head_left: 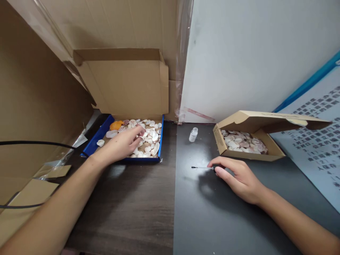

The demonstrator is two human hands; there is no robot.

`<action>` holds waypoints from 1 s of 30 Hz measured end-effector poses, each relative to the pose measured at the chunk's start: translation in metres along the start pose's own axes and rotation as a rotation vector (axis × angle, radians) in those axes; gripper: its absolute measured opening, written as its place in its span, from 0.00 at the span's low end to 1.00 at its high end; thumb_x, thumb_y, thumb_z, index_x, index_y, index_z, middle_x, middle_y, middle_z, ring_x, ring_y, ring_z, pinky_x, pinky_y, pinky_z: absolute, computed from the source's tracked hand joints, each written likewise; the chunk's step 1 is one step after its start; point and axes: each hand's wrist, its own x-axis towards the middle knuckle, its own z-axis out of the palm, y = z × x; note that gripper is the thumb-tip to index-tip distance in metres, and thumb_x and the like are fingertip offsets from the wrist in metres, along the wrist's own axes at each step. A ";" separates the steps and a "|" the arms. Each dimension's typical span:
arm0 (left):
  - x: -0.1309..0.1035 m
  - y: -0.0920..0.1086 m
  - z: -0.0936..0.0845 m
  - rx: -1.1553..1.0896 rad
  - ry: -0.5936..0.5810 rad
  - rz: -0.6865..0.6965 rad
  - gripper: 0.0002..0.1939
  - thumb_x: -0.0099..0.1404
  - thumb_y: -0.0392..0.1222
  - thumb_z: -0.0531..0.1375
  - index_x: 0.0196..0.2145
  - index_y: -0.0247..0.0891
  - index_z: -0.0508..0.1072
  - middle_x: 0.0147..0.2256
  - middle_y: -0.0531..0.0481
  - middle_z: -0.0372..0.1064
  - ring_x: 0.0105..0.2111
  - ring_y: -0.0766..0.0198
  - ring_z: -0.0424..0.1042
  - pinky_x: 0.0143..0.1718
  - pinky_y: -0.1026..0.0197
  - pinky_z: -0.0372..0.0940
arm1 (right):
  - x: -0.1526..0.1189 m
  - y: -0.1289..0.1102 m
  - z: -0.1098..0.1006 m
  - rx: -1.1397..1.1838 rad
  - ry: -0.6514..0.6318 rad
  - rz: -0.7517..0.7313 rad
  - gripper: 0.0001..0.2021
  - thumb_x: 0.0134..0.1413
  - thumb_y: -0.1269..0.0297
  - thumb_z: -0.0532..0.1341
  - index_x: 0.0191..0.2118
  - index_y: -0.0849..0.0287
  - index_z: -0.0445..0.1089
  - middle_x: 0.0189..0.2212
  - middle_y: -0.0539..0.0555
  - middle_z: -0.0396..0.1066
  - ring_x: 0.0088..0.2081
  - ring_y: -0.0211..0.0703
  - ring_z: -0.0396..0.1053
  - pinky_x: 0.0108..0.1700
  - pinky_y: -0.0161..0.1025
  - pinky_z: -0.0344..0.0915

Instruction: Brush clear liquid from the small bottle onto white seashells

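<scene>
My left hand reaches into a blue-sided cardboard box. Its thumb and fingers close around a small white seashell, partly hidden by the fingers. Many pale shells lie about it, with an orange shell at the box's back left. Over the grey mat, my right hand pinches a small applicator brush by its black cap, bristles pointing left. Beyond the brush stands a small uncapped glass bottle with a white label.
At the right, a brown cardboard box with its lid raised holds more shells. Cardboard walls and a white panel enclose the table. A black cable crosses at left; a printed sheet leans at right.
</scene>
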 end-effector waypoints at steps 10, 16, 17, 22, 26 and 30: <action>-0.001 0.011 -0.006 0.047 0.120 -0.136 0.09 0.62 0.39 0.51 0.41 0.40 0.61 0.34 0.49 0.70 0.28 0.61 0.67 0.31 0.60 0.60 | 0.001 -0.003 0.000 -0.016 -0.047 0.052 0.11 0.66 0.58 0.55 0.40 0.57 0.72 0.34 0.55 0.78 0.33 0.43 0.75 0.32 0.35 0.69; -0.018 0.046 -0.002 0.042 0.088 0.217 0.10 0.66 0.42 0.47 0.36 0.40 0.67 0.36 0.45 0.70 0.33 0.58 0.68 0.36 0.58 0.60 | 0.001 -0.003 0.000 -0.021 -0.024 0.071 0.09 0.64 0.58 0.58 0.38 0.56 0.71 0.28 0.51 0.74 0.27 0.40 0.70 0.30 0.33 0.67; -0.021 0.055 0.001 0.036 0.071 0.258 0.09 0.66 0.41 0.47 0.33 0.40 0.66 0.33 0.46 0.68 0.31 0.59 0.67 0.34 0.58 0.59 | 0.001 -0.004 0.000 -0.018 -0.023 0.071 0.09 0.64 0.58 0.58 0.38 0.56 0.71 0.28 0.51 0.73 0.27 0.39 0.70 0.30 0.33 0.67; -0.026 0.095 0.022 -0.228 -0.193 0.301 0.06 0.64 0.39 0.47 0.35 0.41 0.62 0.24 0.54 0.60 0.24 0.62 0.59 0.29 0.59 0.51 | 0.001 -0.007 0.000 -0.001 -0.027 0.044 0.08 0.64 0.59 0.58 0.39 0.57 0.69 0.27 0.50 0.71 0.27 0.38 0.69 0.30 0.33 0.66; -0.011 0.121 0.045 -0.629 -0.360 0.272 0.09 0.67 0.43 0.45 0.30 0.41 0.59 0.24 0.55 0.55 0.25 0.64 0.55 0.28 0.61 0.51 | 0.000 -0.009 0.000 0.002 -0.030 0.019 0.08 0.64 0.59 0.57 0.40 0.57 0.69 0.27 0.50 0.72 0.26 0.38 0.69 0.31 0.33 0.66; 0.007 0.132 0.069 -1.037 -0.434 0.013 0.14 0.70 0.46 0.43 0.30 0.40 0.59 0.23 0.58 0.47 0.22 0.67 0.47 0.22 0.64 0.47 | -0.001 -0.010 -0.001 -0.005 0.024 0.011 0.08 0.64 0.59 0.57 0.39 0.56 0.69 0.26 0.49 0.71 0.26 0.38 0.68 0.31 0.33 0.66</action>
